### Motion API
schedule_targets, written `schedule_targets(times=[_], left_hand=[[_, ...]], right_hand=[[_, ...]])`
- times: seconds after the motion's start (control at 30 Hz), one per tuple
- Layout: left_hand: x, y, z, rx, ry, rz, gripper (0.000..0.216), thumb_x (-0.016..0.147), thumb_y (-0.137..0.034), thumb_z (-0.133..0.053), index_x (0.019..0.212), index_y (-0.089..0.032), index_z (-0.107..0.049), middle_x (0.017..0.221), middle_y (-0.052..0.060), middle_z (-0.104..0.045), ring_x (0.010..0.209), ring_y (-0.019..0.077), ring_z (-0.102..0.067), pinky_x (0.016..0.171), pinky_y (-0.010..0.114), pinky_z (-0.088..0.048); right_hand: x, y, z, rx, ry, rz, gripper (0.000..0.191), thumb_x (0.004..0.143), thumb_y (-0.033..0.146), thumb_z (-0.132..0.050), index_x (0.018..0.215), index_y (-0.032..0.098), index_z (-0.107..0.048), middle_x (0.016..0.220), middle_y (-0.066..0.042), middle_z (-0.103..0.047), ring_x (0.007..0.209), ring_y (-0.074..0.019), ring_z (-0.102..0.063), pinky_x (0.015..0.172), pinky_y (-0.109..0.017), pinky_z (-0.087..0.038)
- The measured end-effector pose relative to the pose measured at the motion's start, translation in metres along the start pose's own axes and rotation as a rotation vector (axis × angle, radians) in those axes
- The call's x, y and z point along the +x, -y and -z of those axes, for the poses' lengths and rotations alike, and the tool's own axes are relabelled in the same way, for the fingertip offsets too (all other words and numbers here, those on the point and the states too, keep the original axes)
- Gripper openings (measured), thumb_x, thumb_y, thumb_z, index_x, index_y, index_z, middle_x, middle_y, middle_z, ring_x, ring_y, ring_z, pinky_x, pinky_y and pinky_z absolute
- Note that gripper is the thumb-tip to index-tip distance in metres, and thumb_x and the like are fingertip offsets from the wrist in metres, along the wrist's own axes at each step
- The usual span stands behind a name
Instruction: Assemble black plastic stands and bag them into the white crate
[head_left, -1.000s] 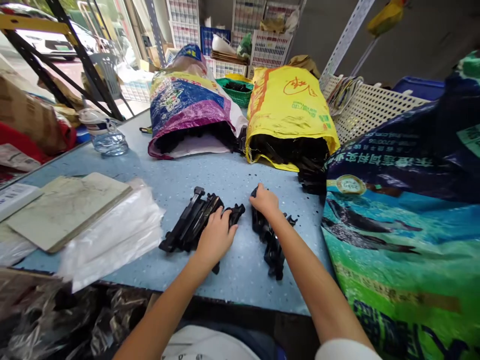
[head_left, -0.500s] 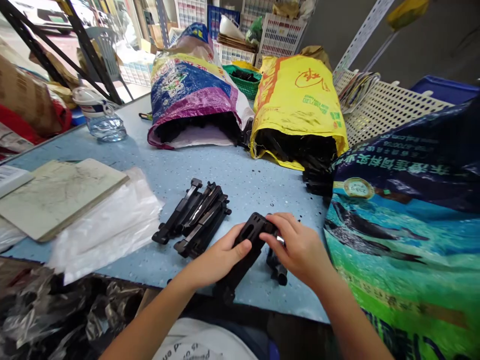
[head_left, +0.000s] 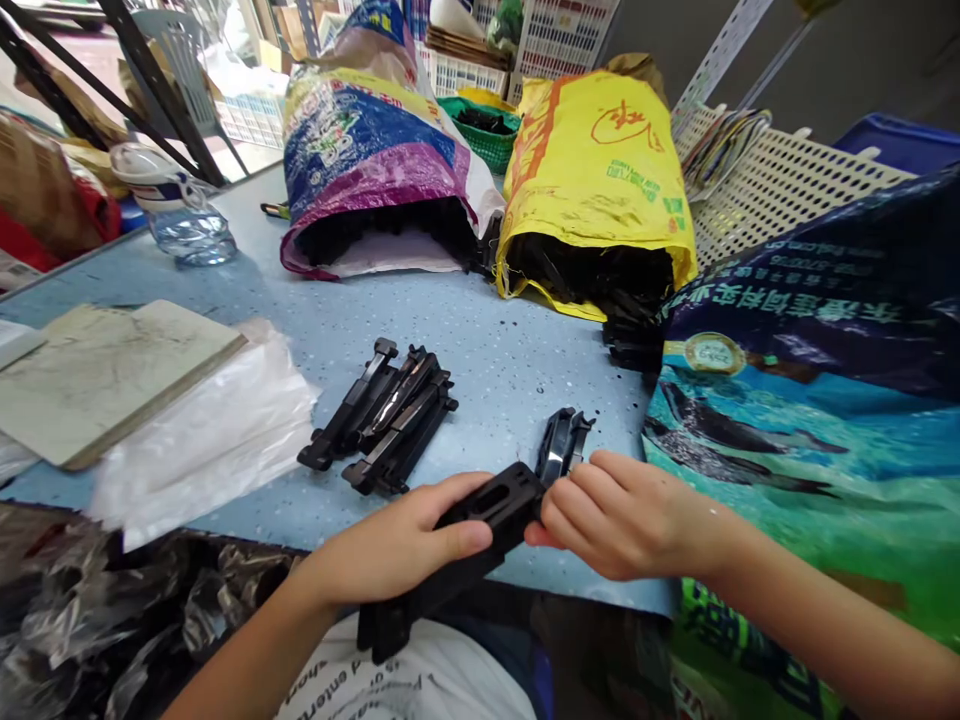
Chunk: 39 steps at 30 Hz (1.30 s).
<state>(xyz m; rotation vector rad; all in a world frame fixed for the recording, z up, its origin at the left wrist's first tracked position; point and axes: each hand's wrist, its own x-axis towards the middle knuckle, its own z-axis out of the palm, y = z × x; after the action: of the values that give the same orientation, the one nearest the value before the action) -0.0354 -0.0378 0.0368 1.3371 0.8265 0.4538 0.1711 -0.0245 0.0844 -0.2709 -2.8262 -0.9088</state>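
Observation:
A long black slotted plastic part (head_left: 487,510) lies across my left hand (head_left: 397,545), whose fingers wrap it with the thumb pressed on top. It tilts over the table's front edge, its lower end above my lap. At its upper right end my right hand (head_left: 607,515) is closed, fingers curled tightly against that end; their tips are partly hidden. Just beyond it lies a small group of black plastic parts (head_left: 561,440) with a shiny face. Further left, several similar black parts (head_left: 382,415) rest side by side on the blue speckled table (head_left: 495,360).
A purple-and-blue sack (head_left: 382,170) and a yellow sack (head_left: 600,170) lie open with black parts inside. A large blue-green sack (head_left: 795,430) stands at right. Plastic bags (head_left: 210,430), a worn board (head_left: 112,370) and a water bottle (head_left: 184,215) occupy the left side.
Both hands have brought the slotted part lower and turned it flatter. My right hand has swung its wrist outward and curled its fingers at the end, uncovering the small group behind.

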Motion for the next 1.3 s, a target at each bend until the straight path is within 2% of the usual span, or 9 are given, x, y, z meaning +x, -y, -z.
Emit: schedule_targets(times=[0.17,0.33,0.47,0.63,0.77,0.9,1.0,1.13,1.3], left_hand=[[-0.004,-0.001,-0.005,-0.039,-0.044,0.006,0.042,0.076,-0.034,-0.047,0.118,-0.027,-0.043,0.117,0.001,-0.050,0.109,0.0204,-0.042,0.093,0.035,-0.030],[-0.002,0.004,0.002,-0.128,0.191,0.139,0.039,0.078,-0.039,-0.042,0.115,-0.024,-0.046,0.107,0.003,-0.056,0.099,0.0183,-0.050,0.085,0.031,-0.036],[-0.002,0.012,0.003,-0.247,0.297,0.158,0.039,0.077,-0.041,-0.045,0.112,-0.024,-0.049,0.103,0.004,-0.057,0.093,0.0177,-0.052,0.078,0.028,-0.039],[-0.002,0.012,-0.001,-0.342,0.181,0.171,0.034,0.074,-0.037,-0.051,0.105,-0.023,-0.054,0.099,0.003,-0.059,0.089,0.0164,-0.054,0.078,0.027,-0.039],[0.001,0.005,-0.004,-0.464,0.013,0.110,0.031,0.074,-0.032,-0.052,0.102,-0.021,-0.052,0.092,0.002,-0.058,0.083,0.0140,-0.054,0.073,0.024,-0.039],[0.008,0.002,-0.006,-0.609,-0.009,0.077,0.030,0.073,-0.033,-0.054,0.098,-0.017,-0.051,0.089,0.003,-0.056,0.079,0.0129,-0.053,0.069,0.023,-0.038],[0.013,0.003,-0.010,-0.707,-0.030,0.127,0.031,0.071,-0.035,-0.056,0.095,-0.017,-0.048,0.077,0.000,-0.054,0.065,0.0087,-0.051,0.062,0.021,-0.036],[0.016,0.003,-0.017,-0.742,-0.055,0.168,0.028,0.071,-0.037,-0.054,0.093,-0.020,-0.048,0.071,-0.004,-0.052,0.062,0.0070,-0.048,0.062,0.019,-0.034],[0.014,-0.001,-0.020,-0.739,-0.137,0.168,0.025,0.072,-0.041,-0.050,0.088,-0.021,-0.054,0.070,-0.004,-0.052,0.068,0.0097,-0.049,0.065,0.020,-0.035]], right_hand=[[-0.006,0.005,-0.011,0.055,-0.022,-0.115,0.029,0.082,0.035,-0.045,0.058,0.018,-0.050,0.050,0.003,-0.042,0.045,-0.0114,-0.034,0.044,-0.029,-0.021],[-0.001,-0.001,-0.002,0.202,0.173,-0.019,0.033,0.085,0.038,-0.035,0.061,0.019,-0.047,0.056,0.001,-0.043,0.049,-0.0128,-0.037,0.046,-0.029,-0.021],[0.005,0.004,0.008,0.245,0.150,0.034,0.031,0.084,0.033,-0.039,0.057,0.019,-0.044,0.051,0.002,-0.039,0.046,-0.0120,-0.034,0.044,-0.029,-0.018],[0.003,0.014,0.000,0.195,0.072,-0.127,0.033,0.082,0.033,-0.041,0.052,0.019,-0.044,0.047,0.002,-0.037,0.043,-0.0123,-0.033,0.042,-0.029,-0.018],[0.000,0.012,-0.007,0.078,0.054,-0.324,0.023,0.081,0.033,-0.045,0.067,0.017,-0.053,0.055,-0.002,-0.049,0.048,-0.0148,-0.040,0.045,-0.030,-0.026],[0.015,0.019,0.004,0.174,-0.130,-0.152,0.015,0.076,0.032,-0.054,0.084,0.019,-0.055,0.077,-0.005,-0.060,0.057,-0.0170,-0.047,0.051,-0.033,-0.034],[0.034,0.035,0.012,0.394,-0.027,0.019,0.016,0.078,0.035,-0.047,0.080,0.022,-0.055,0.074,0.000,-0.059,0.053,-0.0150,-0.046,0.048,-0.032,-0.034],[0.053,0.048,0.011,0.449,0.020,-0.052,0.016,0.077,0.030,-0.048,0.064,0.020,-0.050,0.053,0.002,-0.049,0.045,-0.0138,-0.042,0.043,-0.031,-0.031],[0.060,0.039,0.008,0.297,0.038,-0.039,0.016,0.077,0.031,-0.046,0.075,0.018,-0.054,0.059,-0.003,-0.053,0.052,-0.0194,-0.048,0.051,-0.037,-0.035]])
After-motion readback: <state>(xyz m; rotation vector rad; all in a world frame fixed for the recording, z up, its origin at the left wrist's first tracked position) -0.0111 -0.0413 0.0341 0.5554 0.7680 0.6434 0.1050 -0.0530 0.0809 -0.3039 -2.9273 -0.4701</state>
